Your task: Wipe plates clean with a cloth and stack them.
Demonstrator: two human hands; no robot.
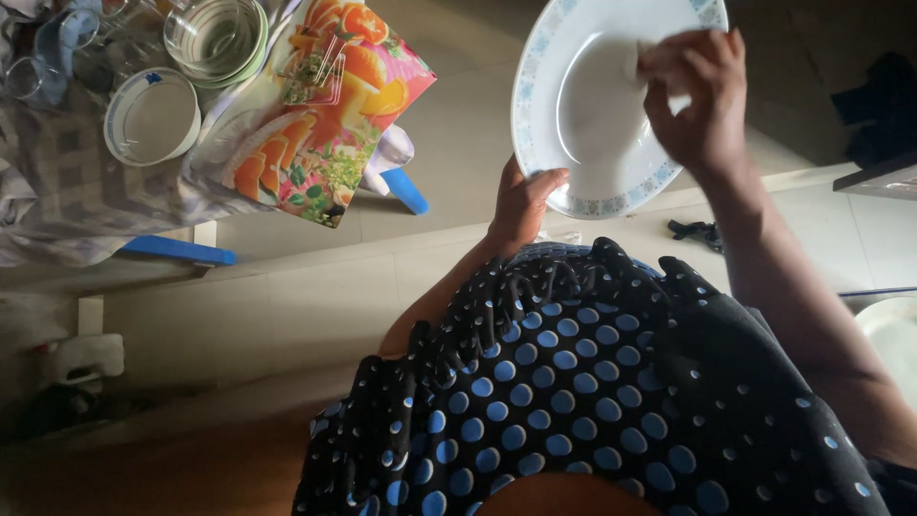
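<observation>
Her left hand (523,201) clamps the white plate's (583,115) lower rim while the right hand (695,96) pinches a cloth (638,59) against it.

Home kitchen area: worktop (57,205) with fruit-print cloth (315,115), stacked bowls (215,38), glasses (38,57), tiled floor (287,306).

Plate held up, both hands on it.

Left hand (521,203) grips lower rim of white plate (583,143), blue-patterned border, tilted toward camera. Right hand (697,96) presses a pale cloth (638,59) against the plate's upper inside. Polka-dot dress (583,392) fills lower frame. At upper left, table (57,191) with fruit-print cover (315,115), a bowl (151,117), stacked bowls (216,36).
</observation>
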